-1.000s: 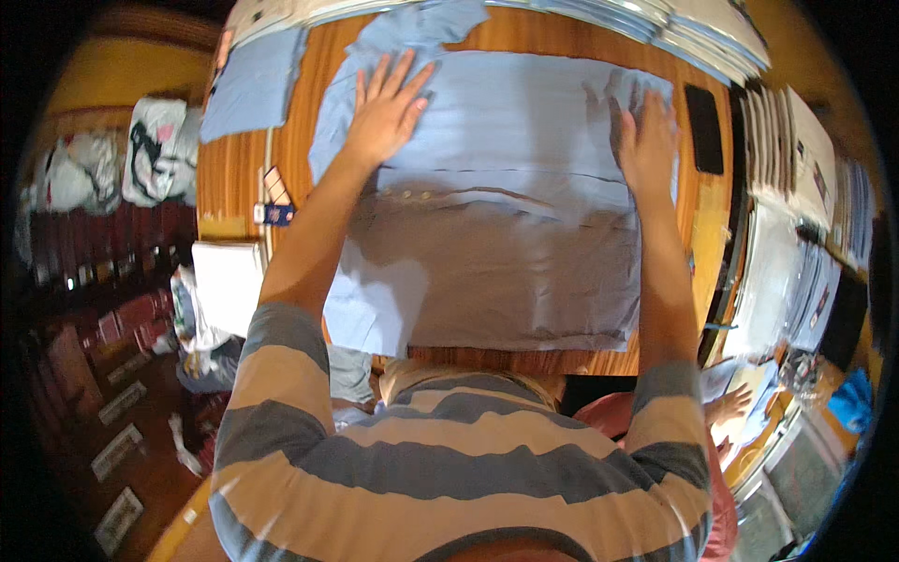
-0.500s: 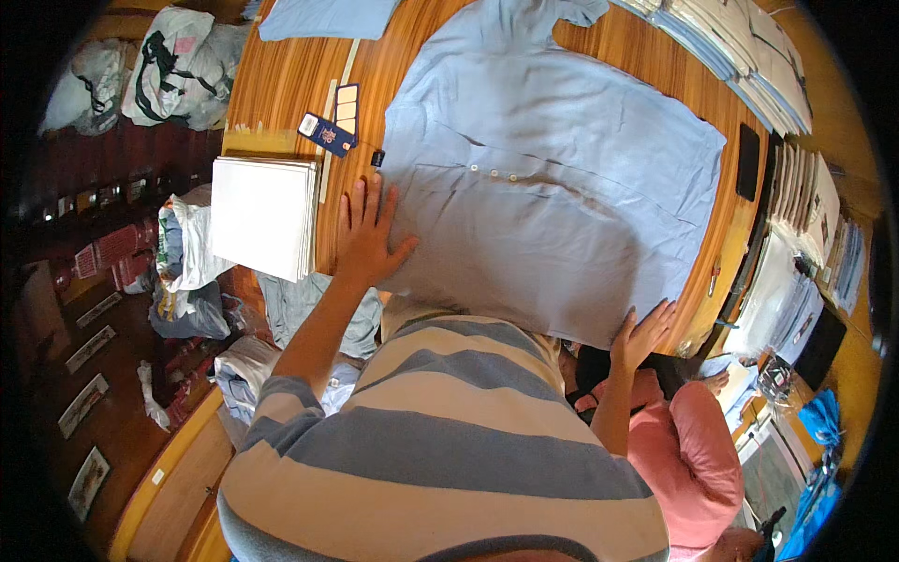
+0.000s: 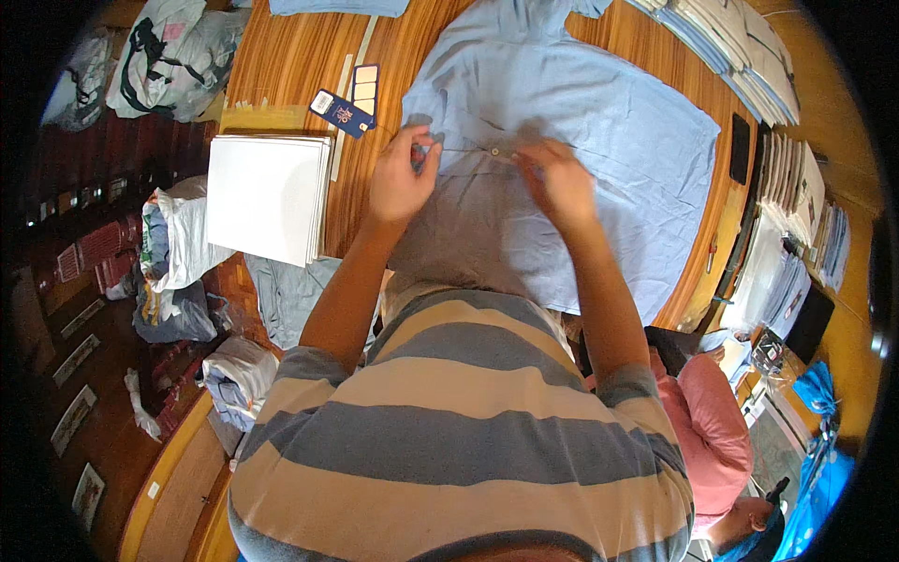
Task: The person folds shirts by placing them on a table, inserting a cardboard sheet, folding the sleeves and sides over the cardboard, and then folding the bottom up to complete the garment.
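A light blue shirt [image 3: 637, 178] lies spread over the wooden table in front of me, a small button showing near its middle. My left hand [image 3: 405, 180] is over the shirt's left edge, its fingers loosely bent and the thumb a little apart, with nothing visible between them. Over the middle of the shirt, just right of the button, is my right hand [image 3: 562, 185]. Motion smears its bent fingers, so whether they pinch the cloth cannot be made out.
Dark blue and cream tags [image 3: 345, 112] lie left of the shirt, above a stack of white boards [image 3: 267, 197]. A black phone [image 3: 739, 150] rests at the table's right edge. Folded garments [image 3: 791, 192] are stacked farther right. Another person in pink [image 3: 712, 421] is at lower right.
Both hands have lifted from lying flat on the shirt's near corners. My left hand moved up and slightly right; my right moved up and left to the buttons. The shirt's near edge looks shifted.
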A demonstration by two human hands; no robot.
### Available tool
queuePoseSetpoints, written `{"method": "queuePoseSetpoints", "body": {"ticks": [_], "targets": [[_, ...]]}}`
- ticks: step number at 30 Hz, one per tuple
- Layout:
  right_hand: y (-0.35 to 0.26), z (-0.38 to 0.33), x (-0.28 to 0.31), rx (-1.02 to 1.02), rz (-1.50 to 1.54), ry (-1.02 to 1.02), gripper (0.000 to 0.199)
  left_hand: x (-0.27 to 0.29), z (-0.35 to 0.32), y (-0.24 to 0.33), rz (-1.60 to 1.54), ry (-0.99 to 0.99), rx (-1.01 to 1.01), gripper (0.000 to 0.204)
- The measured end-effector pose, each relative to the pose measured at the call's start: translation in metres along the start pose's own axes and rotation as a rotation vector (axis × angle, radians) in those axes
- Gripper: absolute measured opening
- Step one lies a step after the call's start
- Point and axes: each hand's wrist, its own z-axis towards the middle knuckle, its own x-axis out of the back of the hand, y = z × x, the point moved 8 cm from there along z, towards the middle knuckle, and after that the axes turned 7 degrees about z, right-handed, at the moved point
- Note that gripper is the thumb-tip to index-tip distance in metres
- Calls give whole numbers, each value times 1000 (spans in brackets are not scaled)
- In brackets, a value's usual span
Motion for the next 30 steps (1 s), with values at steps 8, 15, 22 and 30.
{"method": "queuePoseSetpoints", "body": {"ticks": [8,15,22,30], "targets": [[-1,44,-54,27,-180,-284,25,-32,22,-41,-302,-57,234,37],[-11,41,-9,188,107,-257,18,-41,20,-26,-629,-236,282,55],[-18,29,18,286,217,-153,18,-64,57,25,-634,-647,24,67],[-12,21,26,306,301,-89,20,-69,23,9,-516,-785,446,65]]}}
